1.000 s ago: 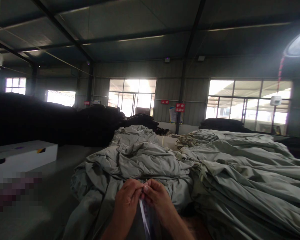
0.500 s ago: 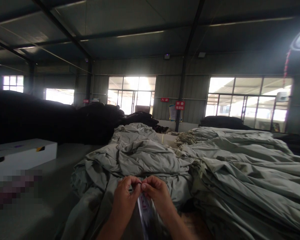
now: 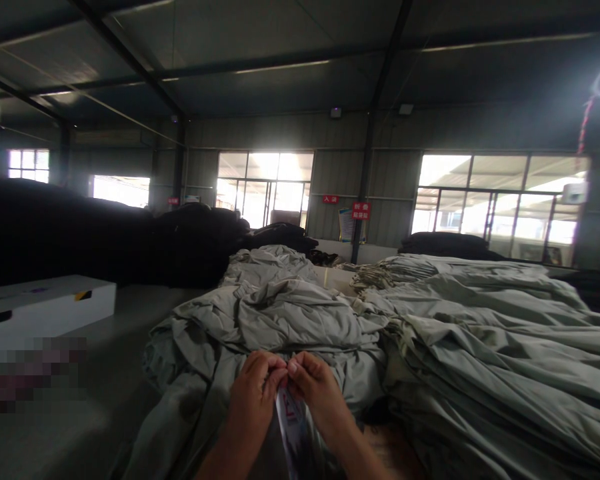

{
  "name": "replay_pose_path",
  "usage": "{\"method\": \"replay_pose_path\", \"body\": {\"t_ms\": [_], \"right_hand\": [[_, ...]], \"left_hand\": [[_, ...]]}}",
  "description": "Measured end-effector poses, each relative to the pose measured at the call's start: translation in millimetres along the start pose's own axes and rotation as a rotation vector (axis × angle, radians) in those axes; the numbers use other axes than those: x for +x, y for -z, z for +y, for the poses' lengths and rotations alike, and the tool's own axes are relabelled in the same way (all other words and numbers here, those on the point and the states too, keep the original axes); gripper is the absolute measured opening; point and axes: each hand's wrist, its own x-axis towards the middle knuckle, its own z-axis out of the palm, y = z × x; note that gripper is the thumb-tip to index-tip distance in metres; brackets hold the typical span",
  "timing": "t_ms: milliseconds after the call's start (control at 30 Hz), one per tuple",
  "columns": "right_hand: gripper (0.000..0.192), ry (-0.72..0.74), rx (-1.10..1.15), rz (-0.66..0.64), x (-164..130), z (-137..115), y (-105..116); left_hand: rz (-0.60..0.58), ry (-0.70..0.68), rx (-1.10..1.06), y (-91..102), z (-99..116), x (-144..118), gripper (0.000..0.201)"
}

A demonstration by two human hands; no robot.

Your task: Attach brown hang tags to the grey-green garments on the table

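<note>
White box (image 3: 45, 310): at 9 o'clock from the hands, on the grey floor, a black-and-yellow mark on its top edge.
Dark fabric heaps (image 3: 105, 240): at 10 o'clock, far back, running towards the windows.
Left hand (image 3: 253, 393): low in the view, fingertips pinched shut on the top edge of the clear plastic bag, touching the right hand's fingertips.
Clear plastic bag (image 3: 293, 427): between the two hands, hanging down from the pinch towards 6 o'clock; glossy, with a red mark near the top.
Right hand (image 3: 317, 393): just beside the left, thumb and fingers closed on the same bag edge.
Grey-green fabric pile (image 3: 290, 320): at 12 o'clock from the hands, crumpled, just beyond the fingertips.
Stacked grey-green fabric (image 3: 490, 347): at 2 o'clock, layered in flat folds, touching the crumpled pile.
Windows (image 3: 495, 200): far wall, at 1 o'clock, bright.
</note>
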Motion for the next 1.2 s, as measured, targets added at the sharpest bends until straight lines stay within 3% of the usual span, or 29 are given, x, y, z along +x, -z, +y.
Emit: {"method": "replay_pose_path", "body": {"t_ms": [567, 1000, 1200], "right_hand": [[0.049, -0.016, -0.101, 0.011, -3.1, -6.3, -4.7], [0.041, -0.073, 0.015, -0.032, -8.4, -15.5, -3.9], [0.040, -0.078, 0.028, 0.005, -6.3, -12.1, -3.2]], "left_hand": [[0.046, -0.072, 0.007, -10.5, -11.4, -2.9, 0.020], [0.042, 0.043, -0.043, -6.8, -7.2, -2.5, 0.024], [-0.055, 0.094, -0.116, -0.7, -1.1, -0.7, 0.022]]}}
